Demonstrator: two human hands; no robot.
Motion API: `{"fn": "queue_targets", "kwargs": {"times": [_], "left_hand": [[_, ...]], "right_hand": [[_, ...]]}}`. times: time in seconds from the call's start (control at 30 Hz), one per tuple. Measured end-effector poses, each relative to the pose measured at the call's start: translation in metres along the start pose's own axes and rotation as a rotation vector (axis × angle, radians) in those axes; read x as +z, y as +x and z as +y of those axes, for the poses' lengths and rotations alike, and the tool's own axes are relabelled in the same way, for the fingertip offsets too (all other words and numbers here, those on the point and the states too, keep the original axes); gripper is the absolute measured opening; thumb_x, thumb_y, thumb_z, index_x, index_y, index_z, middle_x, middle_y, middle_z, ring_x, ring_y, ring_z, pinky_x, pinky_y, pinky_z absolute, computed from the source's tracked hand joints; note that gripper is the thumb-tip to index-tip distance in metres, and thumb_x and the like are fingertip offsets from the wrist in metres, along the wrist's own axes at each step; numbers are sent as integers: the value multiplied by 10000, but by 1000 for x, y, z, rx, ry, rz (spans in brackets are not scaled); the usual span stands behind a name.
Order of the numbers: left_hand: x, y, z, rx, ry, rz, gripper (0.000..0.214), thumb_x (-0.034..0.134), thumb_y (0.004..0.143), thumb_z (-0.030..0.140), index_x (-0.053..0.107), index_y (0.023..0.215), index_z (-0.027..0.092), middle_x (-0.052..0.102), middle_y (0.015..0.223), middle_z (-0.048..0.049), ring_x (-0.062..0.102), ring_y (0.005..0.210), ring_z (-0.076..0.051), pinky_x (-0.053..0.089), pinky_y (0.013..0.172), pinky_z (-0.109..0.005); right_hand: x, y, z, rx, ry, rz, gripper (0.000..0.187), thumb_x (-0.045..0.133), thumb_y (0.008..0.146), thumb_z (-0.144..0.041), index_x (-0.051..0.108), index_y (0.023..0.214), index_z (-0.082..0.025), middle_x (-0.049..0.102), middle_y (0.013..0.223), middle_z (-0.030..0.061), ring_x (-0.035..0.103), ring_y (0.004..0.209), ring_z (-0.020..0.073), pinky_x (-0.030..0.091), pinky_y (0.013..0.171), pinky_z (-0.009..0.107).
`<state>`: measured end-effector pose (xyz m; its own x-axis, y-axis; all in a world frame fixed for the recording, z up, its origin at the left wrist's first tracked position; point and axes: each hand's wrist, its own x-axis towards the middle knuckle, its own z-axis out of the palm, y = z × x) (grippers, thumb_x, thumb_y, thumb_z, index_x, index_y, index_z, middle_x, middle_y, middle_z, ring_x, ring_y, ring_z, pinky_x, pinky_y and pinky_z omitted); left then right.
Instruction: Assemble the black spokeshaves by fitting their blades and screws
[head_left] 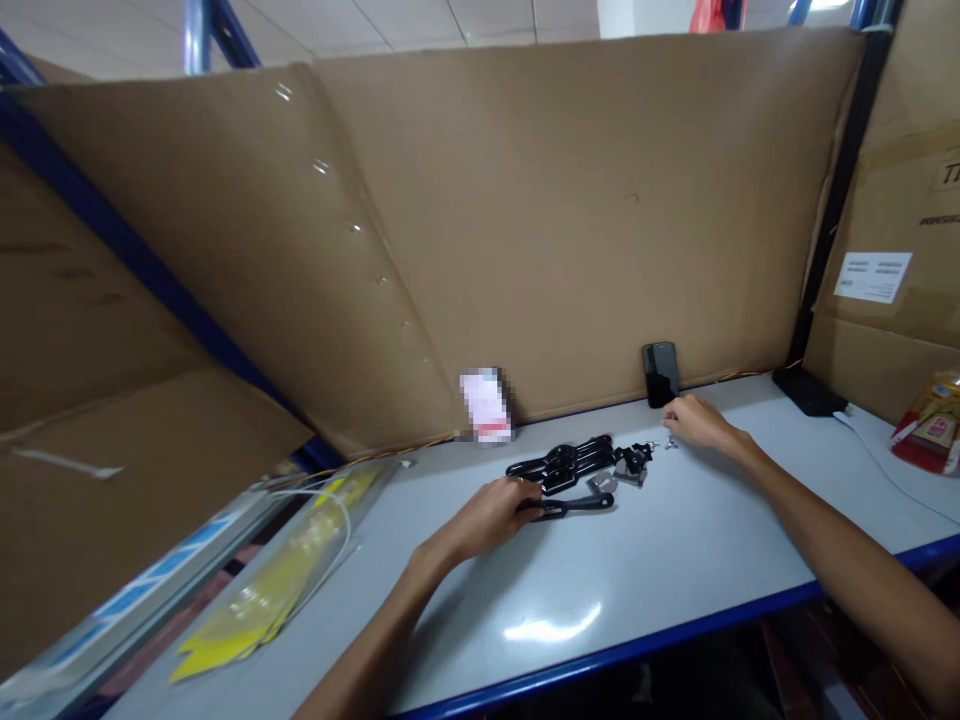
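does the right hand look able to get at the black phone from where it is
Probably yes: the black phone appears to lean on the cardboard just beyond the right hand, and nothing visible blocks the way.

On the pale desk [675,565], shiny black pieces [561,468] are lying in a pile toward the back edge. Small black and silver bits [634,460] are sitting beside them, toward the right edge. A black phone [658,368] is standing at the back edge, a flat black box [808,391] is resting near the back right corner, and a yellow bag [296,560] is lying along the left edge.
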<state>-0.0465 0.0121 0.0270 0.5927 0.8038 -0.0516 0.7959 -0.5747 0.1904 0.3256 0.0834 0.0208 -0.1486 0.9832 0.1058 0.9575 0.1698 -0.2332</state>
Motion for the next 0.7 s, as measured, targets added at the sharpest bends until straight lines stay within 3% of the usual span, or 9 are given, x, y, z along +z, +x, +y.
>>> {"fn": "queue_targets", "kwargs": {"times": [0.27,0.7], "left_hand": [[2,4,1,-53,113,77,162,564,948,236,641,809,202,679,941,-70,642,883,-242,423,721,-289],[20,16,6,-68,99,151,93,575,953,194,593,862,198,670,947,-65,616,922,-230,434,759,-302]], "right_hand": [[1,1,-1,-1,-5,-10,203,584,927,-202,787,933,-191,763,1018,147,693,916,267,389,700,287],[2,-1,-4,-7,-12,-27,206,588,929,-226,789,927,-184,768,995,155,697,893,271,386,681,290]]}}
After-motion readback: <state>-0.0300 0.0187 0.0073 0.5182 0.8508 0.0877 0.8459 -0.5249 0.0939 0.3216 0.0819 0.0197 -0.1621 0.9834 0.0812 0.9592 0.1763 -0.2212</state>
